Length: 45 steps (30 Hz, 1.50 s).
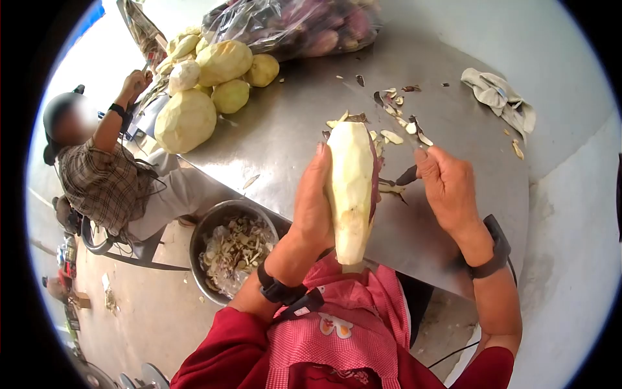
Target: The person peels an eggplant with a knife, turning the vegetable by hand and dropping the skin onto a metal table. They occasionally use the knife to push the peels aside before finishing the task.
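My left hand (312,201) is wrapped round a large, long sweet potato (350,194), held upright above the table's near edge. Most of it is peeled to pale yellow flesh, with a strip of purple skin left along its right side. To the right, my right hand (446,185) is closed, thumb on top, apart from the sweet potato. A dark, flat, blade-like tool (407,176) sticks out leftward from its fingers; the handle is hidden in the grip. Peel scraps (392,137) lie on the metal table behind the sweet potato.
Peeled roots (186,121) are piled at the table's left edge, beside a plastic bag of unpeeled purple ones (311,26). A metal bowl of peelings (201,259) stands below on the left. A cloth (499,97) lies at right by the wall. Another person (107,181) sits at left.
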Each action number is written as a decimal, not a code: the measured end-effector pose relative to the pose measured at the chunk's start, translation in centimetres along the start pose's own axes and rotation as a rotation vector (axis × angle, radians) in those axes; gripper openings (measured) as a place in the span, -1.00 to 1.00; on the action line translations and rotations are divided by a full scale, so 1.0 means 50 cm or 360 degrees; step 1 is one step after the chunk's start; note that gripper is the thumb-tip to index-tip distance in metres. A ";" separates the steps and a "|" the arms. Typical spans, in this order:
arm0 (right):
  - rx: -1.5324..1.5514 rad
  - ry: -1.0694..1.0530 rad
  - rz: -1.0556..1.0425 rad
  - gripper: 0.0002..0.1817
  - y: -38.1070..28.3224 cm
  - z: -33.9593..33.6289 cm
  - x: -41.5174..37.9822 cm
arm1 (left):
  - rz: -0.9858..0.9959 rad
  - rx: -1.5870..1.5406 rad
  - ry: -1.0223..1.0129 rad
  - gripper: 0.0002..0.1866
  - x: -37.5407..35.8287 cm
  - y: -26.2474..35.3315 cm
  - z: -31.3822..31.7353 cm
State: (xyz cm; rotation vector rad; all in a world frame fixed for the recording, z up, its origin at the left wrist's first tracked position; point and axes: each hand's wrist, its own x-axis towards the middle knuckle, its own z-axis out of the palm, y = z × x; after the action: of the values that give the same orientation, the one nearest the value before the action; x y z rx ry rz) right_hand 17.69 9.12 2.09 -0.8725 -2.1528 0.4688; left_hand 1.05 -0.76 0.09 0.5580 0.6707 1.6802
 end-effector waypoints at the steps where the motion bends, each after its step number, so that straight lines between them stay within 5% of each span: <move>1: 0.0002 0.0002 -0.0001 -0.53 -0.001 0.003 -0.001 | 0.0001 0.0003 0.0000 -0.37 0.000 0.002 0.000; 16: 0.0423 -0.0132 -0.0100 -0.58 -0.026 0.006 -0.021 | -0.0093 -0.0319 -0.0052 -0.41 0.012 0.005 -0.014; 21: 0.0168 -0.0359 -0.0426 -0.61 -0.063 -0.003 -0.032 | -0.0082 -0.0642 -0.0044 -0.43 0.017 0.017 -0.007; 31: 0.0047 -0.0465 -0.0737 -0.60 -0.076 0.008 -0.041 | -0.0188 -0.0522 0.0064 -0.44 0.027 0.018 -0.030; 45: -0.0197 -0.0338 -0.0704 -0.62 -0.066 0.009 -0.035 | -0.0053 -0.0282 0.0057 -0.41 0.018 0.014 -0.024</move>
State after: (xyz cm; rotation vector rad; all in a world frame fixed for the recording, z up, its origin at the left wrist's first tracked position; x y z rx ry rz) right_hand 16.77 5.53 2.78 -0.3984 -2.5020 0.2114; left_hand -0.43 -0.14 -0.30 0.3897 0.5467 1.7018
